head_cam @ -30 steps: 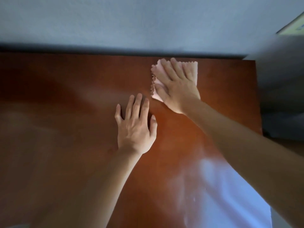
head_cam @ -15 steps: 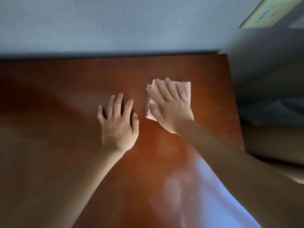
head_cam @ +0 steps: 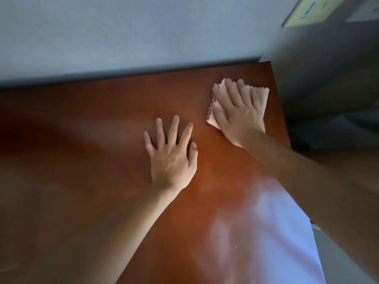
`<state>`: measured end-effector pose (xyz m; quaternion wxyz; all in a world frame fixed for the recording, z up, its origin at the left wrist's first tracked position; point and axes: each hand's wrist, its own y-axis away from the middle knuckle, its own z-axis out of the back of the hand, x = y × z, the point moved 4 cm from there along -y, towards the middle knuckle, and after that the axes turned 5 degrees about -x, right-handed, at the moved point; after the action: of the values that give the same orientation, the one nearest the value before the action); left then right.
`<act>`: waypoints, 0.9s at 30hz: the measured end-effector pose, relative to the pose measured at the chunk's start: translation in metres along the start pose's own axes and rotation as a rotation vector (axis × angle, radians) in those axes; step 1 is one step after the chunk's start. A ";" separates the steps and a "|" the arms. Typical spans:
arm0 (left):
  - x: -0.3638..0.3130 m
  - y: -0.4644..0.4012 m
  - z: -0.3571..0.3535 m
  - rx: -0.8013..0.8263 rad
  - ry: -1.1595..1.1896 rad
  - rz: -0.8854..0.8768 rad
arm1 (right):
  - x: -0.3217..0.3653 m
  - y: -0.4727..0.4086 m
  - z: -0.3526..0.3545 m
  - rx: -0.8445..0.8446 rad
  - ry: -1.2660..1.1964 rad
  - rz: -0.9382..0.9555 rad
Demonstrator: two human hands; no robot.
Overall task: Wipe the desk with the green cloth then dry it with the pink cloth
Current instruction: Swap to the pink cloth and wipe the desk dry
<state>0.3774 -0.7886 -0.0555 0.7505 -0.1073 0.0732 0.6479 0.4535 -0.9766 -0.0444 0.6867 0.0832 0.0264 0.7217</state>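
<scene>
Place: a room in a home or an office; cannot tell which.
Tabletop (head_cam: 102, 160): smooth red-brown wood, pushed against the wall.
Wall (head_cam: 123, 33): plain, pale grey-blue.
Corner: a yellow-green paper or box (head_cam: 311, 9), blurred.
Light: dim, with a bright shine on the wood.

Folded pink cloth (head_cam: 260, 97) lies flat near the reddish-brown desk's (head_cam: 102, 140) far-right corner.

No legible text on anything.

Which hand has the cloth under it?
The right hand, pressing flat on the pink cloth near the desk's far right corner. The left hand rests on bare brown wooden desk.
</scene>
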 end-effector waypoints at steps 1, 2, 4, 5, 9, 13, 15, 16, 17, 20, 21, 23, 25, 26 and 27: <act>0.000 0.000 -0.003 -0.006 -0.022 0.003 | 0.001 0.019 -0.004 0.011 0.010 0.035; 0.002 0.000 -0.004 -0.019 -0.037 0.008 | 0.000 0.032 -0.007 0.026 0.021 0.071; 0.003 -0.001 -0.005 -0.017 -0.051 0.015 | -0.008 0.039 -0.010 0.074 0.043 0.128; 0.002 0.000 -0.004 -0.008 -0.045 0.019 | -0.013 0.034 -0.009 0.089 0.060 0.136; -0.001 -0.001 -0.004 0.009 -0.043 0.026 | -0.039 -0.024 0.003 0.010 0.080 0.044; -0.001 -0.001 -0.004 0.012 -0.052 0.022 | -0.058 -0.069 0.014 0.010 0.022 -0.015; -0.001 -0.001 -0.004 0.014 -0.055 0.024 | -0.058 -0.066 0.010 0.004 0.022 -0.017; -0.001 -0.001 -0.004 0.012 -0.060 0.024 | -0.056 -0.058 0.008 0.003 0.020 -0.023; -0.001 -0.002 -0.004 0.009 -0.062 0.020 | -0.054 -0.043 0.005 0.004 0.019 -0.029; -0.001 0.000 -0.002 -0.002 -0.055 0.022 | -0.045 0.028 -0.003 0.013 0.011 0.028; -0.001 0.000 -0.002 -0.008 -0.054 0.021 | -0.041 0.054 -0.005 0.015 0.002 0.062; -0.002 -0.001 -0.001 -0.009 -0.055 0.020 | -0.038 0.091 -0.011 0.031 0.006 0.117; -0.002 -0.002 -0.001 -0.005 -0.049 0.024 | -0.041 0.094 -0.013 0.060 0.042 0.139; -0.002 -0.002 -0.001 -0.002 -0.049 0.024 | -0.044 0.084 -0.012 0.067 0.060 0.142; -0.002 -0.002 -0.001 0.000 -0.050 0.026 | -0.046 0.070 -0.011 0.067 0.075 0.140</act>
<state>0.3788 -0.7909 -0.0554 0.7438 -0.0902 0.0558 0.6600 0.3847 -1.0256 -0.0481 0.6299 0.0808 0.0706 0.7692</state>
